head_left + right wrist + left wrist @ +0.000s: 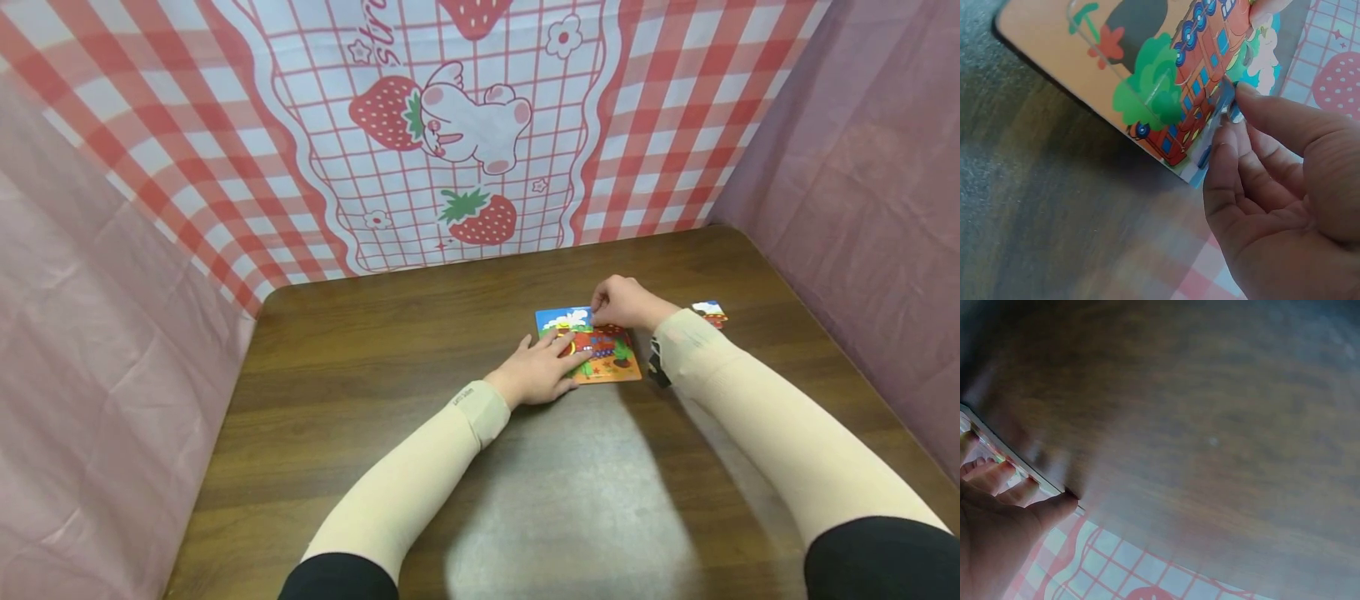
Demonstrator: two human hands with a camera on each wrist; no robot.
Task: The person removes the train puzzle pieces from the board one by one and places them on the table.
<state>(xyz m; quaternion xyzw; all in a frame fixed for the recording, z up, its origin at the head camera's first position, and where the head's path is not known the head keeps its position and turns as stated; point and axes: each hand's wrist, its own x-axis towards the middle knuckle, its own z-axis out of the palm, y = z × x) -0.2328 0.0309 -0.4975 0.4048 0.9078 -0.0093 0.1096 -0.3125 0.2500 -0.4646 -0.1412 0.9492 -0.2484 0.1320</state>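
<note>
The person's right hand (626,302) pinches a small, thin, glossy piece with blue on it (1225,100) between thumb and fingertips, leaving little gap; most of the piece's face is hidden by the fingers. It is at the far edge of a flat, rectangular picture board with rounded corners (628,374), in blue sky, a red train, green bushes and orange ground. Whether the piece lies flush in the board cannot be told.

The left hand (534,371) lies over the board's left part with fingers spread and nothing in its grasp; its thumb touches the near edge, and the hand covers part of the picture.

Just right of the board, beside the right wrist, is a small black object (657,367), partly hidden and unclear. Farther right lie loose white-and-red pieces (708,310), partly behind the cream right sleeve (757,408), which crosses in front of them. The cream left sleeve (420,475) reaches in over the near side of the brown wood-grain table (360,350).

Behind the table hangs a red-and-white checked cloth with strawberries (667,125), flanked by pink fabric (97,333) on both sides.
</note>
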